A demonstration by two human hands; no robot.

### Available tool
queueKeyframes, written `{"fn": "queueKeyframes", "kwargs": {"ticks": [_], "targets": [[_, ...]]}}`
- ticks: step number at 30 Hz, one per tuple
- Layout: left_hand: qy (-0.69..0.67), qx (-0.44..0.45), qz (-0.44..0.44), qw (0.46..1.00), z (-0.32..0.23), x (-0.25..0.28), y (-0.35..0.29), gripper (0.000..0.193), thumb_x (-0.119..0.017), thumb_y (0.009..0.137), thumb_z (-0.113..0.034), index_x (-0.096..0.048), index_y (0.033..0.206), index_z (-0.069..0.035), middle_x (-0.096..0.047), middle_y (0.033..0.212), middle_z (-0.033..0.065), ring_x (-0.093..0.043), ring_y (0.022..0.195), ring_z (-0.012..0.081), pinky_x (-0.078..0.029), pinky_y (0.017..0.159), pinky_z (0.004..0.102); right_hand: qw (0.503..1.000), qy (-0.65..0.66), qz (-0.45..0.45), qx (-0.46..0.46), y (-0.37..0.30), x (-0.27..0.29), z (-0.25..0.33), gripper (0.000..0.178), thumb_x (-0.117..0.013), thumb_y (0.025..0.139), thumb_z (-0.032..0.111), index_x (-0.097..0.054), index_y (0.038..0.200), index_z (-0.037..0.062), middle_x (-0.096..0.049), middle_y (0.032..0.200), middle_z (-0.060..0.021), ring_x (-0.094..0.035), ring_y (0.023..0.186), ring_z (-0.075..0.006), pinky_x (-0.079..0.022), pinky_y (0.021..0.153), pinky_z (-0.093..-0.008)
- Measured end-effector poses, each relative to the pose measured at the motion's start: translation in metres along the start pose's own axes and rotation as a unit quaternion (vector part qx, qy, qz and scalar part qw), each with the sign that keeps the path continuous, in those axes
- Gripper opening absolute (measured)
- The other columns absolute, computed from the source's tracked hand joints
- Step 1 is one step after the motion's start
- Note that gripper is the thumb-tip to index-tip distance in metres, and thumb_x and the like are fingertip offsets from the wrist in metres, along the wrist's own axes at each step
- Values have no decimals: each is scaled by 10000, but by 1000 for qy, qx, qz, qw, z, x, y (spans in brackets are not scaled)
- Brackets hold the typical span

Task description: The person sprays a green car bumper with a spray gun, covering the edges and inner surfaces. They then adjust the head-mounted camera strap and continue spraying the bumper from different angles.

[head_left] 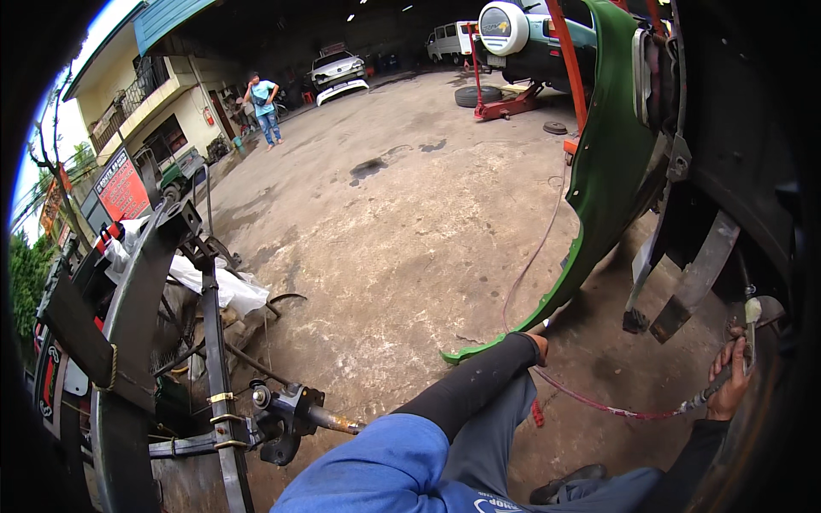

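Observation:
A large green curved vehicle body panel (590, 197) hangs at the right, its lower edge sweeping down toward my left arm. My left hand (539, 346) is right beside that lower edge; its fingers are mostly hidden, so whether they touch the panel is unclear. At the far right my right hand (729, 376) is wrapped round an air tool (751, 321) with a pale body and a rounded head, close to the dark underside. A red air hose (616, 414) runs from the tool's lower end across the floor. Shadow obscures what the tool's head touches.
Bare metal brackets (697, 278) hang beside the panel. A vehicle frame (128, 342) with an axle end (291, 419) stands at the left. Beyond are a red floor jack (513, 104), a loose tyre (477, 96), parked vehicles and a standing person (263, 107).

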State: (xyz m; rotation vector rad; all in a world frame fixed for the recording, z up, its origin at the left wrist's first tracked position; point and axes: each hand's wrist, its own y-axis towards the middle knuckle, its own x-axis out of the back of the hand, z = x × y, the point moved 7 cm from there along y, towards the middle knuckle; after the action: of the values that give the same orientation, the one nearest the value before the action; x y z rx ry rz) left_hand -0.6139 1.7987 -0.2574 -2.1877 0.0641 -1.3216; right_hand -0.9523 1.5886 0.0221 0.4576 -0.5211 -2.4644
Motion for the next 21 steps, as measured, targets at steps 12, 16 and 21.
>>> {"fn": "queueKeyframes", "kwargs": {"ticks": [12,16,21], "targets": [[-91,-13,-8,996,27,-15,26,401,-614,910,-342,-688,1031,34,-728,900,149,-700,791,230,-544,713,370,920,104,-301,229,-45,117,64,229,-506,1008,255,-525,1008,27,-382,752,-5,-381,623,-89,-317,525,-240],[-210,35,76,974,46,-20,33,425,-611,944,-352,-648,1137,24,-735,938,142,-714,789,200,-551,650,317,875,140,-360,290,-68,123,79,239,-543,993,314,-525,947,80,-367,675,20,-369,553,-84,-325,467,-254],[-304,66,126,942,27,-13,26,258,-577,953,-177,-625,1114,20,-717,915,150,-722,784,253,-549,624,333,866,85,-421,255,-84,153,78,221,-611,966,231,-489,873,73,-428,633,13,-426,496,-91,-349,414,-268]]}}
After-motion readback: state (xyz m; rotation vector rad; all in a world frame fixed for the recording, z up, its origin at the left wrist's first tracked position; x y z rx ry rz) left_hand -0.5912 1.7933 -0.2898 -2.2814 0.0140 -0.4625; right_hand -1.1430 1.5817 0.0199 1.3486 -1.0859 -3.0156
